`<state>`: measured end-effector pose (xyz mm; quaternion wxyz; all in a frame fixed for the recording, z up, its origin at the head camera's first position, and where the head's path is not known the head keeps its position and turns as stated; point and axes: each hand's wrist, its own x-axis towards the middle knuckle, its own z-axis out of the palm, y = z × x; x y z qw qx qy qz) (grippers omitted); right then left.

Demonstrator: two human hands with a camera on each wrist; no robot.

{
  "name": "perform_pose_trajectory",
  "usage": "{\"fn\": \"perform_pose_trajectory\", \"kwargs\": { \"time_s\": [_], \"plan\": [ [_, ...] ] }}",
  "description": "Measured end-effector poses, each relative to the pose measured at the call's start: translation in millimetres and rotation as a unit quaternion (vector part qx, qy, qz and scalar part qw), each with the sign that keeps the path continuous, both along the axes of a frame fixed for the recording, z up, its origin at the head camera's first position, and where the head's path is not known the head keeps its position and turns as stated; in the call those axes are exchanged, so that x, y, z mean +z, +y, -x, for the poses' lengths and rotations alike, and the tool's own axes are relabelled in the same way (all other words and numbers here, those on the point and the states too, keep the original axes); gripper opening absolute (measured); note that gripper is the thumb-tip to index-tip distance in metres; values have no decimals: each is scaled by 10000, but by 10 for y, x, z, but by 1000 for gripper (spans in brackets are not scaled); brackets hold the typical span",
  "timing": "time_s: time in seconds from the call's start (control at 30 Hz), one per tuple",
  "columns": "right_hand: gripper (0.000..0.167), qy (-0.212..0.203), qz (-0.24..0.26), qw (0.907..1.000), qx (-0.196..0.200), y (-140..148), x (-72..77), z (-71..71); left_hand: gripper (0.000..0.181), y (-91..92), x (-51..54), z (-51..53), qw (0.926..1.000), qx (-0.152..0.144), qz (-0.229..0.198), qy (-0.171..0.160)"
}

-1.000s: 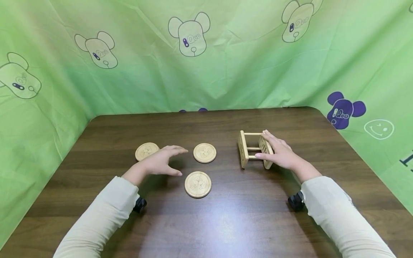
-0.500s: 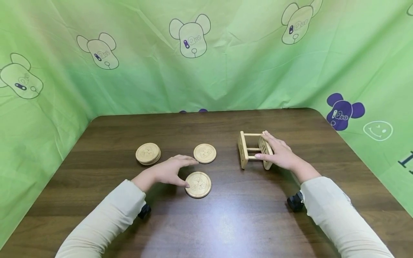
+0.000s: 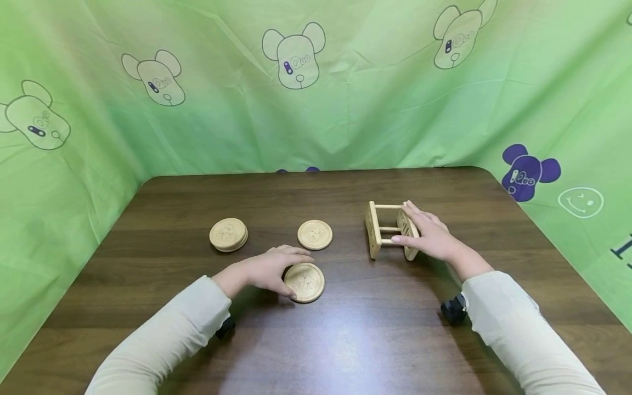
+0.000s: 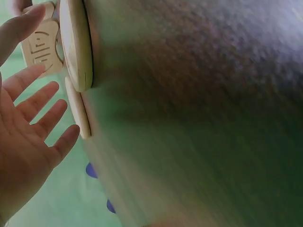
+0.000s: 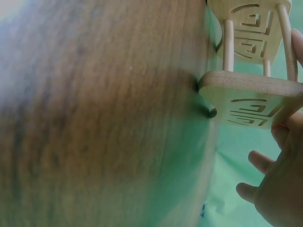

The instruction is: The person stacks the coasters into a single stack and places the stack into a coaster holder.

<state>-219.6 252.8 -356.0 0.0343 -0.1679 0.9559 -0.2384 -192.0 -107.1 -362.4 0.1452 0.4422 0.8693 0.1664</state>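
My left hand (image 3: 274,269) hovers at the near round wooden coaster (image 3: 305,282), its thumb by the lower-left edge and its fingers over the upper edge. In the left wrist view those fingers (image 4: 45,104) are spread and loosely bent, apart from the coaster (image 4: 78,47). My right hand (image 3: 429,233) grips the right side panel of a small wooden coaster rack (image 3: 373,233), with the thumb near the front rod. The right wrist view shows cut-out patterns in the rack's panels (image 5: 251,106) and rods joining them. No coaster shows between the panels.
Another wooden coaster (image 3: 315,235) lies just behind the near one. Farther left sits a small stack of coasters (image 3: 228,234), the top one engraved. The dark wooden table (image 3: 375,329) ends at a green printed cloth (image 3: 355,109) behind and at the sides.
My left hand has moved right and nearer, from beside the coaster stack to around the near coaster, uncovering the stack. The right hand and the rack stay put.
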Motion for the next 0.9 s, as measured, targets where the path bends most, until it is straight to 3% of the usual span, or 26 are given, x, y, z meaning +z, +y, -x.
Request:
{"fn": "perform_pose_trajectory", "kwargs": {
  "time_s": [0.9],
  "plan": [
    [83, 25, 159, 9999, 34, 7, -31, 9, 73, 137, -84, -26, 9991, -254, 315, -92]
  ]
}}
